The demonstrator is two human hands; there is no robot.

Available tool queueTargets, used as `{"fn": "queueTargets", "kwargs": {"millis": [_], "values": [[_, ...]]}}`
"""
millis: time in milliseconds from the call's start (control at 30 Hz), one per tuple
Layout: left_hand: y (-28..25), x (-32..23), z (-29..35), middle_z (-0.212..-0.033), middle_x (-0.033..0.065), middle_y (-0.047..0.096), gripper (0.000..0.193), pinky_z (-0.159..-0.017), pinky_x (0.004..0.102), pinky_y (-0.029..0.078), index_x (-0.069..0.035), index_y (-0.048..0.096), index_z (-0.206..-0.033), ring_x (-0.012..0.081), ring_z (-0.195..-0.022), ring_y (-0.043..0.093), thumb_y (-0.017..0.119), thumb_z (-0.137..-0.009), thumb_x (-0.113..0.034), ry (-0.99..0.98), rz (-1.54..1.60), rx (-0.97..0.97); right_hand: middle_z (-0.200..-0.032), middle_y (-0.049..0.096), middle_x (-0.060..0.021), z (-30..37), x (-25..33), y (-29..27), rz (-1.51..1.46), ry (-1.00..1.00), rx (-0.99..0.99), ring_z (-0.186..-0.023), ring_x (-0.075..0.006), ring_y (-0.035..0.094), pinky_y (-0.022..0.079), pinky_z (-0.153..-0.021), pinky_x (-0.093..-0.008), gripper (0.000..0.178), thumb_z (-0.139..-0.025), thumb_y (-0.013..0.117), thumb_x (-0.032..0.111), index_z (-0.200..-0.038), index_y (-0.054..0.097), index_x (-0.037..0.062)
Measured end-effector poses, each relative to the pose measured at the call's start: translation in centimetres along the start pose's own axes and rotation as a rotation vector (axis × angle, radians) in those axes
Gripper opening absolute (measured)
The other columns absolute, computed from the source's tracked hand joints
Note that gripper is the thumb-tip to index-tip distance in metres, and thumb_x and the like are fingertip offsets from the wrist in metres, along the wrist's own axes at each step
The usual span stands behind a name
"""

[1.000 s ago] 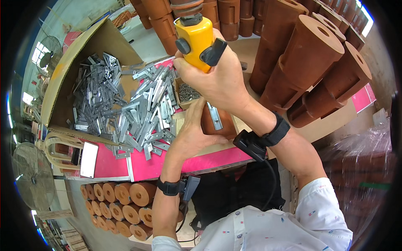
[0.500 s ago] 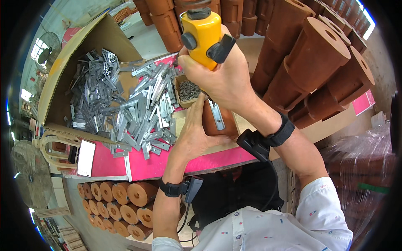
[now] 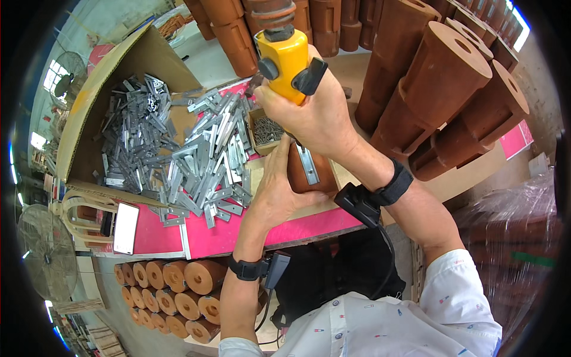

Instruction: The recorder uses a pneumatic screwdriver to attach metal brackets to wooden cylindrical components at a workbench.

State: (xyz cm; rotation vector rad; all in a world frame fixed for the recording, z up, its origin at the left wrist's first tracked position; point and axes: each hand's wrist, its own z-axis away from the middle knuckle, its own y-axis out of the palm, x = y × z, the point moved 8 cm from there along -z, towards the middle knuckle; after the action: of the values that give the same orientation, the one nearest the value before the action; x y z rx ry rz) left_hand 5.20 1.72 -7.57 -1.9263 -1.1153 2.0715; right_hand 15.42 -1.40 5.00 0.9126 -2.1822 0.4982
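Nearest, the left hand (image 3: 275,193) was wrapped around a brown wooden block (image 3: 309,172) at the front edge of the pink-topped bench (image 3: 238,229), and a flat metal plate (image 3: 308,165) was seen lying along the block's face. Above it, the right hand (image 3: 315,116) was closed firmly on a yellow power tool (image 3: 287,56), held upright over the block; the tool's tip was hidden behind the hand, so its contact with the plate could not be made out. Little free room was left at the bench edge: a heap of grey metal brackets (image 3: 196,160) was spread just beside the left hand, with a small box of screws (image 3: 266,128) near it. Farther off, stacked brown wooden cylinders (image 3: 452,89) were crowded along the right side, cut off by the picture's rim
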Motion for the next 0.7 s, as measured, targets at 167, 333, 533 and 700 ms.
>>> {"fn": "queueTargets", "kwargs": {"millis": [167,333,533,700], "values": [[0.0,0.1,0.1,-0.145,0.0274,0.036,0.127,-0.113,0.0455,0.031,0.004,0.016,-0.150,0.0410,-0.135,0.036,0.090,-0.055,-0.036,-0.014,-0.015,0.005,-0.092,0.064,-0.0092,0.3,-0.8,-0.1,-0.075,0.046,-0.003,-0.083,-0.0162,0.063,0.051,-0.078,-0.0313,0.051,-0.078,0.073,0.016,-0.121,0.050,0.0000],[-2.8,2.4,-1.7,-0.132,0.0247,0.051,0.071,-0.104,0.0415,0.041,-0.001,0.048,-0.136,0.0371,-0.122,0.051,0.077,-0.075,-0.024,0.031,0.215,-0.131,-0.092,0.062,-0.0054,0.4,-0.4,-1.2,-0.128,0.075,-0.073,-0.082,-0.0121,0.059,0.050,-0.077,-0.0289,0.044,-0.079,0.073,0.013,-0.116,0.054,0.0001],[-4.1,4.6,-7.4,-0.090,0.0232,0.064,0.017,-0.084,0.0435,0.051,0.000,0.070,-0.091,0.0395,-0.090,0.063,0.066,-0.078,-0.010,0.225,-0.498,-0.173,-0.096,0.064,-0.0059,0.4,1.8,-2.7,-0.176,0.150,-0.090,-0.086,-0.0102,0.060,0.050,-0.078,-0.0273,0.040,-0.080,0.074,0.013,-0.113,0.055,0.0004],[-1.8,7.4,-11.7,-0.087,0.0239,0.067,0.013,-0.083,0.0446,0.052,0.000,0.072,-0.085,0.0382,-0.089,0.066,0.065,-0.075,-0.007,0.219,-0.660,-0.010,-0.096,0.064,-0.0050,1.3,2.8,-3.7,-0.178,0.159,-0.097,-0.088,-0.0107,0.060,0.050,-0.082,-0.0273,0.038,-0.080,0.073,0.011,-0.112,0.055,0.0003]]}}
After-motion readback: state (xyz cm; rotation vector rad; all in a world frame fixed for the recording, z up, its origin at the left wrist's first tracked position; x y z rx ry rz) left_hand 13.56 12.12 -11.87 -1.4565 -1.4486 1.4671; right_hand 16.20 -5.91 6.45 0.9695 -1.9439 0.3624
